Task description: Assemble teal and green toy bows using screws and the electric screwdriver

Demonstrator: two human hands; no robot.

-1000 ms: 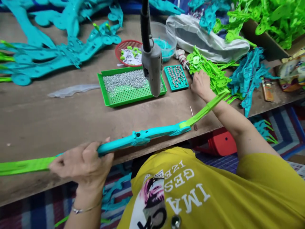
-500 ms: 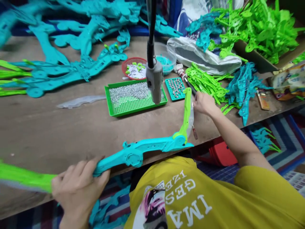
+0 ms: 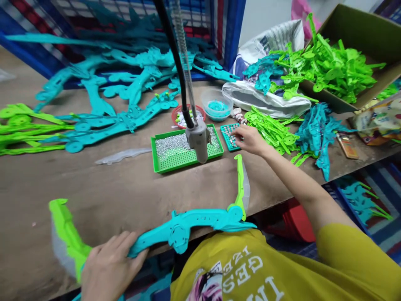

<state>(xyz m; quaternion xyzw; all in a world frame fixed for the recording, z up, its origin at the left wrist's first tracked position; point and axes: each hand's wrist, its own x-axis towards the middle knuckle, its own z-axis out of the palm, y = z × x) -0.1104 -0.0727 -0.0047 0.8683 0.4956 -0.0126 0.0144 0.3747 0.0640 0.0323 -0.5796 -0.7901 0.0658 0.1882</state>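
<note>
My left hand [image 3: 109,265] is wrapped round the left part of a bow-shaped plastic toy [image 3: 200,220], which lies along the table's front edge. Its body is turquoise, and a lime-green arm with a clear strip angles away at each end. My right hand [image 3: 250,140] hovers at the small teal tray [image 3: 231,144] holding small metal pieces. The fingers are bent and pinched together over the tray; whatever is between them is too small to make out. A hanging grey power screwdriver [image 3: 199,142] dangles in front of the green perforated tray [image 3: 175,164] of silvery screws.
Stacked turquoise parts [image 3: 122,121] cover the back left, near a blue crate [image 3: 232,33]. Lime-green parts [image 3: 272,131] lie to the right, beneath a cardboard box [image 3: 354,29] full of more. A red basket [image 3: 200,112] and a clear tub [image 3: 216,104] stand behind the green tray.
My right hand has left the dark-handled thing beside the toy's right arm and moved to the small teal tray. The toy's left arm now angles away across the table. The view has shifted.
</note>
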